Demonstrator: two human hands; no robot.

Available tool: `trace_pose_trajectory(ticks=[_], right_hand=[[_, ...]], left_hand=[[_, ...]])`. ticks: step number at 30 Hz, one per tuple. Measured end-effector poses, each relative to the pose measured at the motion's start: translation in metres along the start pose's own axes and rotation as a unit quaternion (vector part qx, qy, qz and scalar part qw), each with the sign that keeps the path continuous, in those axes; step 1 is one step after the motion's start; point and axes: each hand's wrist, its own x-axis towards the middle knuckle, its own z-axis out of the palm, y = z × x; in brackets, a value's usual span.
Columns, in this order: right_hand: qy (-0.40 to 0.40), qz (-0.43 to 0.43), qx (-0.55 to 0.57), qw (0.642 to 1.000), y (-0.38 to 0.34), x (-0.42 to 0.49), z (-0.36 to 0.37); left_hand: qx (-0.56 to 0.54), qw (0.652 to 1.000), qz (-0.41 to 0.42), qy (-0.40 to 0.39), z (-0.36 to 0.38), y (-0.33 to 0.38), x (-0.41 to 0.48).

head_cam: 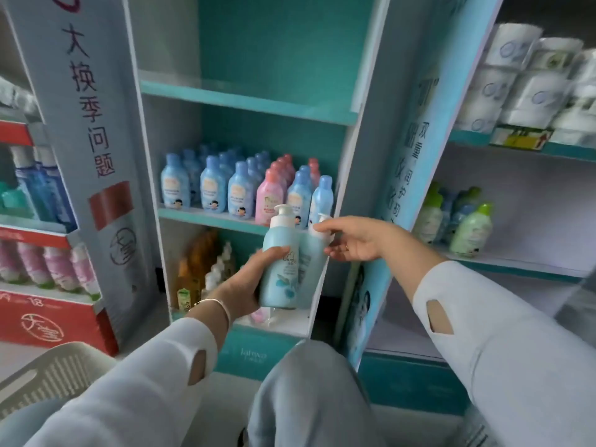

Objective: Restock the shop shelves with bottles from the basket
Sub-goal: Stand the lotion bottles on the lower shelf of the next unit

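Note:
My left hand [248,282] grips a light-blue pump bottle [280,262] around its lower body and holds it upright in front of the teal shelf unit [245,101]. A second light-blue pump bottle [311,259] stands just behind it to the right. My right hand [351,240] pinches the white pump top of that second bottle. Both bottles hover in front of the lowest compartment. The pale plastic basket [48,372] sits at the lower left beside my left sleeve.
The middle shelf holds several small blue and pink bottles [238,191]. The bottom compartment holds amber and white pump bottles [206,269]. Green-capped bottles [467,221] stand on the right-hand shelf, with tissue rolls [529,82] above. A red display [42,285] is at left. My knees fill the foreground.

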Motion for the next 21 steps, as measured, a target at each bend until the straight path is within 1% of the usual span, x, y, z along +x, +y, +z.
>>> trace_pose_trajectory(ticks=[2, 5, 8, 10, 13, 16, 18, 21], right_hand=[[-0.035, -0.038, 0.01, 0.999, 0.007, -0.008, -0.016], [-0.051, -0.077, 0.004, 0.996, 0.022, -0.016, -0.035], [-0.086, -0.07, 0.056, 0.992, 0.038, -0.024, -0.05], [-0.105, -0.068, 0.088, 0.988, 0.052, -0.029, -0.061], [-0.077, -0.07, 0.09, 0.99, 0.077, -0.033, -0.081], [-0.037, -0.043, 0.089, 0.994, 0.102, -0.04, -0.109], [-0.008, 0.002, 0.074, 0.997, 0.119, -0.045, -0.132], [0.056, 0.108, -0.008, 0.993, 0.151, -0.041, -0.158]], left_hand=[[-0.018, 1.0, 0.016, -0.013, 0.018, 0.003, 0.005], [-0.027, 0.998, 0.031, -0.05, 0.036, 0.012, 0.014], [-0.017, 0.996, 0.029, -0.082, 0.047, 0.015, 0.02], [-0.001, 0.995, 0.004, -0.103, 0.056, 0.009, 0.026], [0.026, 0.991, -0.022, -0.127, 0.075, -0.008, 0.035], [0.085, 0.987, -0.004, -0.14, 0.098, -0.024, 0.048], [0.143, 0.979, 0.012, -0.144, 0.109, -0.035, 0.057], [0.228, 0.962, 0.008, -0.149, 0.119, -0.056, 0.074]])
